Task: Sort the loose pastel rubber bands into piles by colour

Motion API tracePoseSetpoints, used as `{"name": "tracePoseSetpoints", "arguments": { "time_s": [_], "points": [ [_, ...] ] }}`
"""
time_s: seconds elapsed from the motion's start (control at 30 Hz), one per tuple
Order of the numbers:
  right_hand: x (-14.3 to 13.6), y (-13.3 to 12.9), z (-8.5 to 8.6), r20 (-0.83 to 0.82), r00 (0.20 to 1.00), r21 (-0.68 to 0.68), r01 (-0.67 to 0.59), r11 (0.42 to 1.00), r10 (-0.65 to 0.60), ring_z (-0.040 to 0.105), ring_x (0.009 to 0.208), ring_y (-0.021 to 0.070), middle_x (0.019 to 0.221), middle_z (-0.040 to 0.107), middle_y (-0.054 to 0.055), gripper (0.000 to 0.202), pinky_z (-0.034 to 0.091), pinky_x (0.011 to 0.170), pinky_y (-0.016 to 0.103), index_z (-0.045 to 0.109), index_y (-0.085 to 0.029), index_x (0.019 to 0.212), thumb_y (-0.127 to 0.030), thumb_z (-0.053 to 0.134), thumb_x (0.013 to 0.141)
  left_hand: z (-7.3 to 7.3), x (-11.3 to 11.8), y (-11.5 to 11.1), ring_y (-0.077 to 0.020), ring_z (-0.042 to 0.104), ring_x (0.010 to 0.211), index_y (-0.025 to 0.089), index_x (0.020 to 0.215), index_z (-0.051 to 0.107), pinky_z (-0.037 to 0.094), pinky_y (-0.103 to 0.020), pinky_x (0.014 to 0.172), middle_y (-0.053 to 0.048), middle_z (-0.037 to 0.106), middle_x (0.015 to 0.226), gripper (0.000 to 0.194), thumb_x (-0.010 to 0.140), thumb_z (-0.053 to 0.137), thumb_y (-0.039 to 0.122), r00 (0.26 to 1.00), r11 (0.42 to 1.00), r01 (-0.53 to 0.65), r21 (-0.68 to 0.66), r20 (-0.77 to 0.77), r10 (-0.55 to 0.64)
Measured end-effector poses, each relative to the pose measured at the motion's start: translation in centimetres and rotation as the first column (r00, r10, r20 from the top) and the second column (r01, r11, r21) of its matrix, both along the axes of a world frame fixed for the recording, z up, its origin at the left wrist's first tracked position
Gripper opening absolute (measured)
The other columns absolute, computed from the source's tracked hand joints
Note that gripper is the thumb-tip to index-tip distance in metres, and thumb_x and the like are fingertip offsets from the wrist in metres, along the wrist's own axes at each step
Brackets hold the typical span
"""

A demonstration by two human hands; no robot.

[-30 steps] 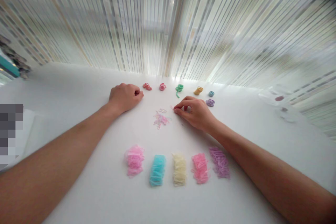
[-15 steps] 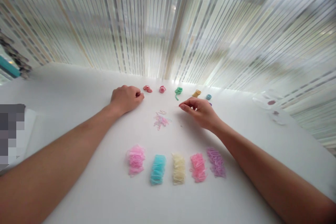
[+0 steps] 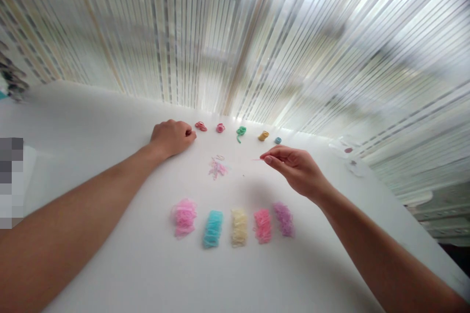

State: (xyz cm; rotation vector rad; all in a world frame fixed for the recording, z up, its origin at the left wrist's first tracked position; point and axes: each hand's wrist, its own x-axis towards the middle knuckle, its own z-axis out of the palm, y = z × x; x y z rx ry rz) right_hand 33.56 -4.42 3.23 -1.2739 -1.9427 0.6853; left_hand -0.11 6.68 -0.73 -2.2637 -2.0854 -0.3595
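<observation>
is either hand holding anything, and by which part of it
The right hand pinches a thin pinkish strand by one end. Nothing shows in the left hand, but its palm is hidden.

Five bundles of bands (image 3: 239,227) lie side by side across the near part of the desk (image 3: 147,269). Five coils (image 3: 241,130) form a far row, with a curtain (image 3: 183,34) behind. Between the rows sits a loose pile (image 3: 219,168), closer to the coils. The left grip (image 3: 172,138) is just left of the leftmost coil; the right grip (image 3: 293,168) is right of the pile, a single band (image 3: 256,159) jutting left from it.
</observation>
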Motion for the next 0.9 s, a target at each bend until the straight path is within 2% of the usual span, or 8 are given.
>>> {"name": "tracePoseSetpoints", "arguments": {
  "time_s": [0.1, 0.27, 0.37, 0.53, 0.67, 0.9],
  "points": [
    [1.2, -2.9, 0.1, -0.040, 0.999, 0.010, 0.019, 1.000, -0.019, 0.067, 0.088, 0.0209, 0.097, 0.076, 0.008, 0.028, 0.050, 0.074, 0.035, 0.083, -0.022, 0.097, -0.047, 0.072, 0.099, 0.2, 0.1, 0.0, -0.0340, 0.072, 0.098, 0.025, 0.082, 0.076, 0.051, -0.041, 0.085, -0.012, 0.079, 0.098, 0.040, 0.089, 0.047, 0.051, 1.000, 1.000, -0.019, -0.024, -0.006, 0.019],
    [1.8, -5.7, -1.3, -0.059, 0.998, 0.030, -0.010, 1.000, 0.012, 0.068, 0.084, 0.0185, 0.094, 0.074, 0.007, 0.019, 0.053, 0.073, 0.032, 0.082, -0.023, 0.097, -0.037, 0.071, 0.102, 0.6, 0.3, -0.1, -0.0348, 0.070, 0.101, 0.023, 0.086, 0.078, 0.052, -0.043, 0.090, -0.013, 0.079, 0.102, 0.043, 0.090, 0.047, 0.052, 0.999, 0.999, -0.041, -0.034, -0.028, 0.040],
    [2.0, -6.4, -1.7, 0.005, 0.996, 0.028, -0.089, 0.996, 0.089, 0.069, 0.082, 0.0171, 0.093, 0.074, 0.006, 0.014, 0.054, 0.071, 0.030, 0.081, -0.023, 0.098, -0.030, 0.070, 0.103, 0.6, 0.4, -0.2, -0.0334, 0.068, 0.103, 0.022, 0.088, 0.079, 0.051, -0.044, 0.095, -0.013, 0.078, 0.104, 0.042, 0.092, 0.049, 0.051, 0.999, 0.998, -0.046, -0.036, -0.013, 0.045],
    [2.3, -6.9, -1.3, 0.110, 0.968, 0.066, -0.233, 0.970, 0.225, 0.070, 0.079, 0.0157, 0.094, 0.074, 0.007, 0.013, 0.056, 0.067, 0.028, 0.079, -0.022, 0.102, -0.022, 0.066, 0.104, 0.7, 0.5, -0.3, -0.0335, 0.064, 0.108, 0.020, 0.085, 0.077, 0.049, -0.046, 0.101, -0.013, 0.077, 0.104, 0.040, 0.093, 0.054, 0.052, 0.998, 0.998, -0.063, -0.028, 0.011, 0.063],
    [2.3, -7.2, -0.7, 0.115, 0.945, 0.060, -0.314, 0.947, 0.306, 0.070, 0.082, 0.0159, 0.095, 0.074, 0.007, 0.015, 0.058, 0.069, 0.028, 0.078, -0.021, 0.104, -0.016, 0.064, 0.103, 1.0, 0.7, -0.5, -0.0337, 0.065, 0.106, 0.018, 0.086, 0.076, 0.052, -0.046, 0.096, -0.013, 0.076, 0.103, 0.041, 0.094, 0.051, 0.049, 0.997, 0.997, -0.068, -0.035, -0.042, 0.066],
    [2.4, -7.6, 0.3, 0.111, 0.899, 0.005, -0.428, 0.904, 0.424, 0.069, 0.090, 0.0155, 0.100, 0.071, 0.008, 0.015, 0.059, 0.079, 0.027, 0.076, -0.020, 0.106, -0.013, 0.065, 0.102, 1.3, 0.8, -0.7, -0.0368, 0.065, 0.115, 0.013, 0.091, 0.076, 0.049, -0.050, 0.104, -0.015, 0.075, 0.109, 0.043, 0.096, 0.050, 0.047, 0.998, 0.998, -0.061, -0.035, -0.035, 0.060]
  ]
}}
